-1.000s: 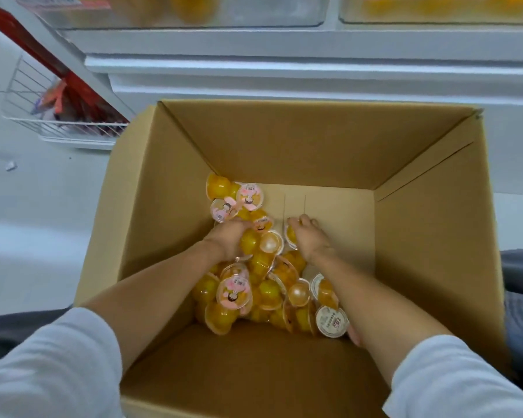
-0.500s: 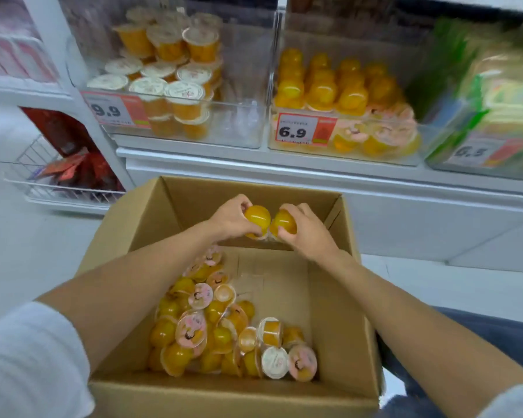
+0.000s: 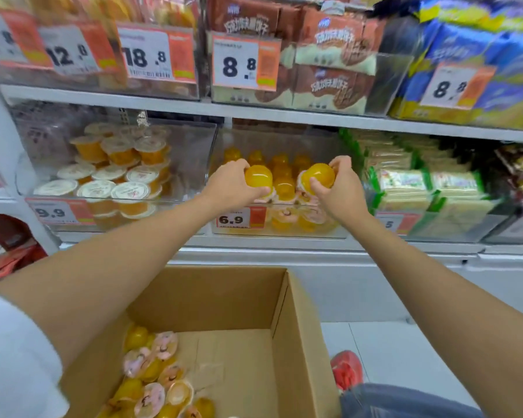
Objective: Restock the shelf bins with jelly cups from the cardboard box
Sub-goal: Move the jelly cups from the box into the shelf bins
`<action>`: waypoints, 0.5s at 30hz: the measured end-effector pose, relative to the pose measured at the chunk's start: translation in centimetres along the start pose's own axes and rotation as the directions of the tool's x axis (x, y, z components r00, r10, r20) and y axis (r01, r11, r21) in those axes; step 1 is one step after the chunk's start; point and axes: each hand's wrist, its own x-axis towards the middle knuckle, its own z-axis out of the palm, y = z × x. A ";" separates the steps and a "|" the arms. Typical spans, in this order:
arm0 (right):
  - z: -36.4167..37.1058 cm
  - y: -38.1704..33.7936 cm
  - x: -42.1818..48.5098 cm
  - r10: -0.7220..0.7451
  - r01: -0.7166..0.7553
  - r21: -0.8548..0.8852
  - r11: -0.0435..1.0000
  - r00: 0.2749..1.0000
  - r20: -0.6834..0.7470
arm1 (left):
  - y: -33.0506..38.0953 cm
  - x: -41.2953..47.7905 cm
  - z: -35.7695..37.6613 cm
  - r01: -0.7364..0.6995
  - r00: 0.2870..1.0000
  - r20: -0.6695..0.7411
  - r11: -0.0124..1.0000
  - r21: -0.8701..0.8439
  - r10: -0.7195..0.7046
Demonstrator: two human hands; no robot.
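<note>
The left hand [image 3: 231,187] curls round an orange jelly cup [image 3: 258,176], the right hand [image 3: 343,193] round a second jelly cup [image 3: 318,175], both above the front rim of the clear bin [image 3: 284,226] tagged 6.9. This looks like the placing step. Next they should set both cups on the pile and let go, then reach into the cardboard box [image 3: 302,342] below.

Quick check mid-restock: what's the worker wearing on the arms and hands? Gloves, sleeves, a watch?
No gloves: the left hand and right hand are bare, with no ring, watch or band showing. The left arm comes out of a short white sleeve and is uncovered below it. The right arm is uncovered as far as the frame shows; its sleeve is out of view.
</note>
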 end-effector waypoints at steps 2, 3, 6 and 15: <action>0.3 0.8 2.1 0.065 -0.063 -0.035 0.997 0.996 0.058 | -0.6 1.6 0.1 0.008 0.998 0.062 0.997 0.080 -0.013; 0.8 1.2 3.0 0.096 -0.090 -0.059 0.994 0.990 0.104 | -1.1 2.2 0.1 -0.002 0.994 0.105 0.991 0.137 -0.012; 2.9 2.6 4.9 0.164 -0.127 -0.160 0.979 0.957 0.239 | -1.9 3.4 0.4 -0.090 0.970 0.241 0.925 0.370 -0.002; 5.4 4.3 5.8 0.167 -0.140 -0.208 0.968 0.979 0.120 | -1.7 6.4 -1.2 -0.150 0.876 0.468 0.856 0.494 -0.117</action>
